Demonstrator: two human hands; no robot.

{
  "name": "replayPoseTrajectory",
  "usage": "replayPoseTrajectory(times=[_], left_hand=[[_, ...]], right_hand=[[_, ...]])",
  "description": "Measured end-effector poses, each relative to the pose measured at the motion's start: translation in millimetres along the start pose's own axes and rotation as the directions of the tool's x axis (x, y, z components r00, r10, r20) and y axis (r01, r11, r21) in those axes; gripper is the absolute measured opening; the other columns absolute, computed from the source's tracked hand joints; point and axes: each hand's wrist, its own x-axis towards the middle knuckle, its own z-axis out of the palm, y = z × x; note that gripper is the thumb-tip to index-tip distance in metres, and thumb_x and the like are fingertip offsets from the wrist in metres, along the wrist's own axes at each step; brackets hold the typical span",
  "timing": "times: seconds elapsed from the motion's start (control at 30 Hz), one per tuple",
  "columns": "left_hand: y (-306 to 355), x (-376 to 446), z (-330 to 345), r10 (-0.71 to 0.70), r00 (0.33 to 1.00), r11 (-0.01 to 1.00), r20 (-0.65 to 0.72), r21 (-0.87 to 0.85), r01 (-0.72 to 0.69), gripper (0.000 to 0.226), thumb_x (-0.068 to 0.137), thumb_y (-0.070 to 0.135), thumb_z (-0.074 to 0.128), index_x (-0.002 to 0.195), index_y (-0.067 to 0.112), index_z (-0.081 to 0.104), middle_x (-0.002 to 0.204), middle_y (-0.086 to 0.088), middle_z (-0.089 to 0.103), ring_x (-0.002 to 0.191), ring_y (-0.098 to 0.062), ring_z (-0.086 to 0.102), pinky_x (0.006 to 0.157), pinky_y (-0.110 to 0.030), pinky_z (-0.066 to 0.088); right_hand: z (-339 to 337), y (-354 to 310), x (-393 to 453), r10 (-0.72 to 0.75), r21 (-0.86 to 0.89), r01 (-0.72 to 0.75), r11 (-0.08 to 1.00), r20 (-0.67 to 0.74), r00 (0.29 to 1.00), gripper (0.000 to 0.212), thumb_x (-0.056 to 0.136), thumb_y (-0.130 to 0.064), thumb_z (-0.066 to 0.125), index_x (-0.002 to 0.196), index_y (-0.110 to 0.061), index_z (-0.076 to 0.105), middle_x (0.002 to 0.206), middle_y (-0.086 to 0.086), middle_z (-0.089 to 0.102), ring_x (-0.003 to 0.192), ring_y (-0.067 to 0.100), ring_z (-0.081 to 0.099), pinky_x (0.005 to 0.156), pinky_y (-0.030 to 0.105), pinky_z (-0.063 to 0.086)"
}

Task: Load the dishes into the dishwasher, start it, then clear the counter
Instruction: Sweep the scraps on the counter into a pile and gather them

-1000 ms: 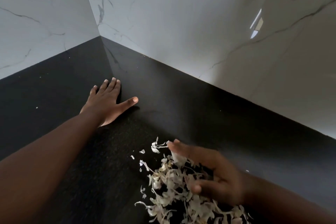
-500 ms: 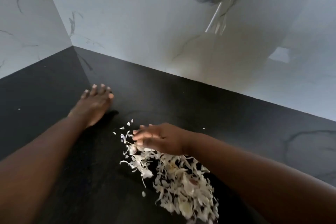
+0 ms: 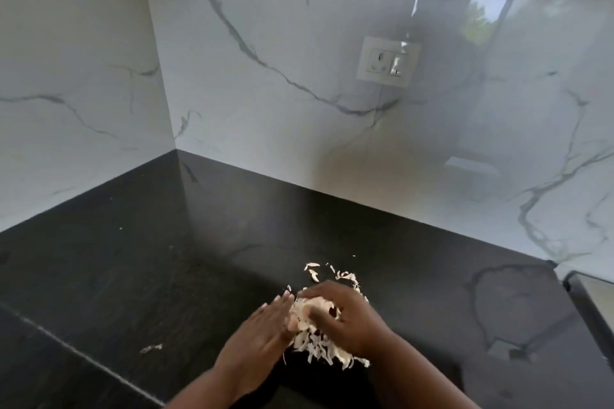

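Far left: white marble wall [image 3: 76, 83] with thin grey veins, meeting the second marble wall [image 3: 265, 43] at a corner. Below, black counter [image 3: 139, 242], glossy, with a pale seam line [image 3: 76, 355] across the near left part. One loose peel flake [image 3: 151, 348] alone on the counter, well apart from the rest.

Toward the middle: left hand [image 3: 257, 339], fingers straight and close together (flat like a paddle), edge of the palm down on the counter, fingertips touching the pile of pale peel scraps [image 3: 319, 339]. Holding nothing, only pressing against the pile from the left side.

Just right of it: right hand [image 3: 342, 322], fingers curled over the top of the same pile, cupped around the scraps, some of them visible between thumb and fingers. A few thin scattered scraps [image 3: 312, 271] on the counter just behind both hands.

Higher on the second wall: white socket with a switch [image 3: 387, 61].

Far right: grey veins in the counter surface, and at the edge of the view a dark-framed object [image 3: 588, 299], only partly visible (cannot tell what).
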Motion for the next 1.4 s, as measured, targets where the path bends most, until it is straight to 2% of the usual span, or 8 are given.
replayPoseTrajectory(times=[0.1, 0.27, 0.43, 0.57, 0.67, 0.83, 1.23, 1.4], left_hand=[[12.3, -27.9, 4.8, -0.027, 0.996, 1.0, -0.081, -0.002, 0.027, 0.1, 0.068, 0.091, -0.009, 0.148, 0.032, -0.009, 0.156, 0.02, -0.013, 0.139, 0.013, -0.017, 0.113, -0.011, -0.013], [20.4, -52.9, 13.5, -0.128, 0.983, 0.952, -0.133, 0.261, 0.159, 0.108, 0.073, 0.09, -0.003, 0.149, 0.014, -0.017, 0.155, 0.0, -0.027, 0.142, -0.017, -0.029, 0.108, -0.027, -0.027], [26.5, -50.4, 9.0, -0.274, 0.954, 0.903, -0.125, 0.308, 0.3, 0.118, 0.064, 0.092, -0.008, 0.146, 0.008, -0.026, 0.152, -0.008, -0.035, 0.139, -0.02, -0.036, 0.099, -0.029, -0.037], [24.7, -45.0, 12.3, -0.322, 0.939, 0.87, -0.118, 0.354, 0.343, 0.117, 0.071, 0.093, 0.005, 0.146, 0.009, -0.024, 0.155, -0.007, -0.03, 0.141, -0.017, -0.031, 0.107, -0.032, -0.032], [27.6, -43.3, 11.9, -0.327, 0.94, 0.851, -0.101, 0.401, 0.339, 0.114, 0.072, 0.093, 0.009, 0.142, 0.01, -0.025, 0.155, -0.005, -0.029, 0.141, -0.017, -0.03, 0.094, -0.026, -0.038], [29.4, -42.4, 11.3, -0.361, 0.927, 0.831, -0.104, 0.416, 0.37, 0.115, 0.07, 0.095, 0.009, 0.147, 0.015, -0.024, 0.154, 0.0, -0.031, 0.141, -0.015, -0.032, 0.105, -0.027, -0.032], [37.0, -42.0, 10.4, -0.398, 0.908, 0.805, -0.128, 0.426, 0.413, 0.106, 0.077, 0.09, 0.022, 0.147, 0.025, -0.022, 0.153, 0.011, -0.032, 0.137, -0.004, -0.037, 0.112, -0.025, -0.023], [34.9, -40.6, 11.1, -0.404, 0.905, 0.814, -0.133, 0.399, 0.422, 0.103, 0.077, 0.09, 0.025, 0.147, 0.029, -0.021, 0.153, 0.015, -0.032, 0.134, 0.004, -0.037, 0.114, -0.026, -0.02]], right_hand=[[-13.0, -0.5, -50.1, 0.154, -0.068, -0.175, 0.982, -0.243, 0.958, 0.043, 0.08, -0.074, 0.052, 0.115, -0.051, 0.059, 0.118, -0.028, 0.06, 0.113, -0.003, 0.057, 0.097, 0.028, 0.048], [-3.5, 11.1, -119.9, 0.579, -0.477, -0.541, 0.693, -0.08, 0.811, 0.127, 0.06, -0.099, 0.03, 0.156, -0.024, -0.005, 0.16, -0.011, -0.003, 0.149, 0.015, -0.001, 0.121, 0.034, 0.006], [14.5, 4.7, -119.0, 0.662, -0.487, -0.624, 0.611, -0.119, 0.74, 0.137, 0.048, -0.101, 0.0, 0.147, -0.009, -0.025, 0.158, 0.008, -0.027, 0.144, 0.021, -0.026, 0.119, 0.039, -0.013], [25.0, 2.6, -101.7, 0.63, -0.489, -0.58, 0.652, -0.076, 0.773, 0.129, 0.05, -0.099, -0.003, 0.138, -0.01, -0.032, 0.154, 0.01, -0.031, 0.141, 0.022, -0.031, 0.118, 0.039, -0.015], [25.8, 6.1, -92.1, 0.538, -0.465, -0.473, 0.748, 0.007, 0.843, 0.13, 0.054, -0.101, 0.009, 0.145, -0.016, -0.029, 0.154, 0.003, -0.03, 0.142, 0.017, -0.028, 0.119, 0.035, -0.011], [-0.9, 25.8, -74.9, 0.4, 0.106, -0.391, 0.914, -0.074, 0.914, 0.118, 0.061, -0.096, 0.038, 0.154, -0.035, -0.001, 0.16, -0.011, 0.015, 0.145, 0.009, 0.016, 0.117, 0.037, 0.023], [-67.4, 116.7, 41.5, 0.302, -0.345, -0.223, 0.912, 0.194, 0.933, 0.14, 0.047, -0.104, 0.001, 0.156, -0.016, 0.005, 0.163, 0.003, 0.0, 0.149, 0.016, -0.006, 0.116, 0.03, -0.004], [-48.4, 114.0, 73.8, 0.183, -0.333, -0.065, 0.941, 0.338, 0.923, 0.116, 0.068, -0.092, 0.018, 0.156, -0.018, 0.007, 0.163, 0.0, -0.004, 0.148, 0.014, -0.012, 0.118, 0.032, -0.007]])
